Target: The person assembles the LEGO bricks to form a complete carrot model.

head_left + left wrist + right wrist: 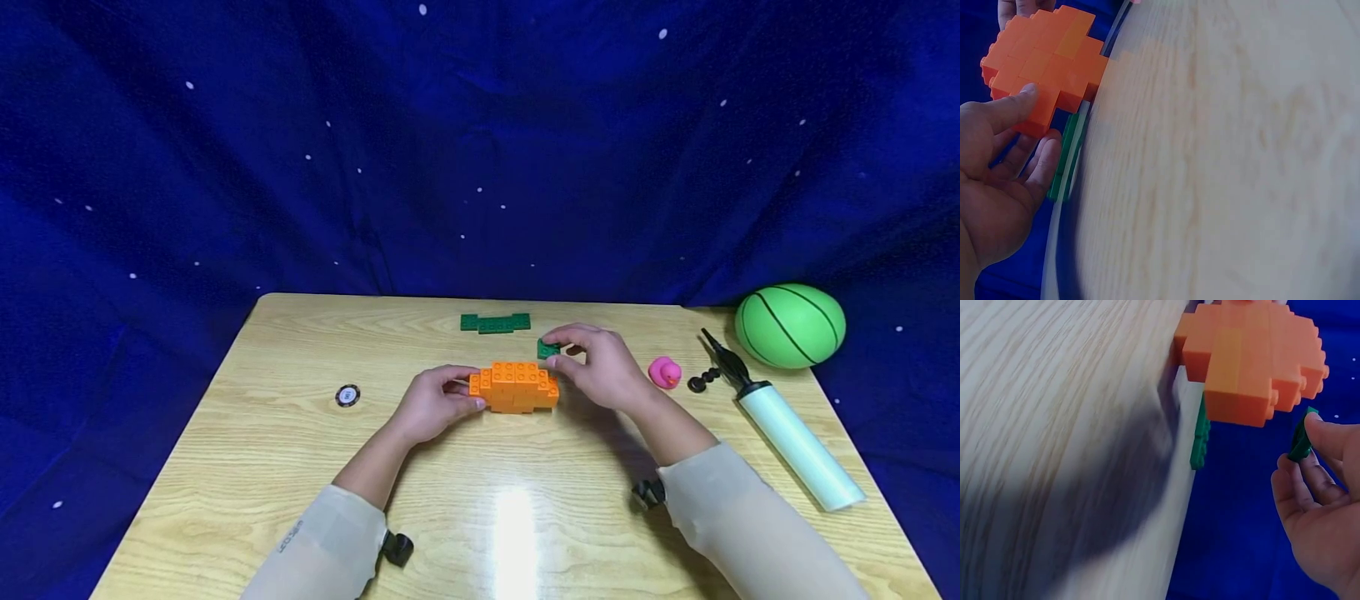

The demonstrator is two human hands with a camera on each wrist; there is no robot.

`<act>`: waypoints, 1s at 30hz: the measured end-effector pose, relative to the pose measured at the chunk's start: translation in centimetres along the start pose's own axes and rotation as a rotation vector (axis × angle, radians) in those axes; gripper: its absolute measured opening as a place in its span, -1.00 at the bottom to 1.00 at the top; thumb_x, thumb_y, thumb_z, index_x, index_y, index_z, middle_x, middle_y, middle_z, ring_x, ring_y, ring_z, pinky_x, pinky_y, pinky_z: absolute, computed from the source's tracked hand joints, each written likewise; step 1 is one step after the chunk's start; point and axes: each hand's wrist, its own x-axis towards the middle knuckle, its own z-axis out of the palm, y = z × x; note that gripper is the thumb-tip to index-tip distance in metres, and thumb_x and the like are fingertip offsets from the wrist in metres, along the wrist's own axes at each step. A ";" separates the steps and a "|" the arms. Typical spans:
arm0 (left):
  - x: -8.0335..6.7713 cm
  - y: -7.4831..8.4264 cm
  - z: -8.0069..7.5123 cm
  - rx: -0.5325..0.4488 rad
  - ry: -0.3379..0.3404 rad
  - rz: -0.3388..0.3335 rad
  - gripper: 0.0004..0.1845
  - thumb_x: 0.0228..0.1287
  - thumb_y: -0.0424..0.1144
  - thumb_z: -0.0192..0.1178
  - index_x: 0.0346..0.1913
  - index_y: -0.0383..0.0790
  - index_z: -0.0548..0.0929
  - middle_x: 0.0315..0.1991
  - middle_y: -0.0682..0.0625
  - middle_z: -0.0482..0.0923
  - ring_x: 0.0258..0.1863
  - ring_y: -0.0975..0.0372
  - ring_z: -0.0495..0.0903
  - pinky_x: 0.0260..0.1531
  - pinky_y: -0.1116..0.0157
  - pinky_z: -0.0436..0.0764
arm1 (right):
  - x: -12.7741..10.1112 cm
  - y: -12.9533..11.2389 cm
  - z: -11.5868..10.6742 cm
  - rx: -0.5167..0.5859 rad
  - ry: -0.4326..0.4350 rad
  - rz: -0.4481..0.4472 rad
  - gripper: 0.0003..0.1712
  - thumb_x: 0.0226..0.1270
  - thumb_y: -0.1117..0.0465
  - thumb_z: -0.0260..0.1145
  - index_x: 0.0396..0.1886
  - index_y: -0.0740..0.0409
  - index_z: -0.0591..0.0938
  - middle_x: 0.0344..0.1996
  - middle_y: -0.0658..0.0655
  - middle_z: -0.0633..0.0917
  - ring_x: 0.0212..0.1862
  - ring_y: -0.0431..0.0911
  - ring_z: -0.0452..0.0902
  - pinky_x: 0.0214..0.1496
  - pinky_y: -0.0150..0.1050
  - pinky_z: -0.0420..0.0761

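An orange brick build stands near the middle of the wooden table. My left hand grips its left end, thumb and fingers on the bricks; the left wrist view shows the thumb on the orange build. My right hand is just right of the build and pinches a small green brick between thumb and fingers, above the build's right rear corner. The right wrist view shows that green brick beside the orange build, apart from it.
A row of flat green bricks lies near the table's far edge. A black and white disc sits at left. At right are a pink rubber duck, small black parts, a white hand pump and a green ball.
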 end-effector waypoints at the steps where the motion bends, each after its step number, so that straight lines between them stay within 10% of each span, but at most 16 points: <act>1: 0.0 0.0 0.0 -0.002 0.001 -0.001 -0.51 0.21 -0.28 0.54 0.21 -0.11 0.72 0.01 -0.02 0.70 -0.09 0.20 0.71 -0.10 0.26 0.72 | -0.1 -0.2 0.0 0.003 0.000 -0.008 -0.68 0.40 0.22 0.46 0.11 0.10 0.75 0.13 0.09 0.72 0.03 0.07 0.68 0.10 0.06 0.67; 30: -0.1 0.1 0.1 -0.005 0.014 -0.001 -0.53 0.21 -0.27 0.54 0.20 -0.10 0.73 0.01 -0.02 0.68 -0.10 0.20 0.70 -0.10 0.25 0.72 | -1.8 -2.5 0.3 -0.021 -0.056 -0.129 -0.70 0.41 0.25 0.45 0.10 0.11 0.77 0.14 0.08 0.70 0.24 0.08 0.60 0.30 0.15 0.55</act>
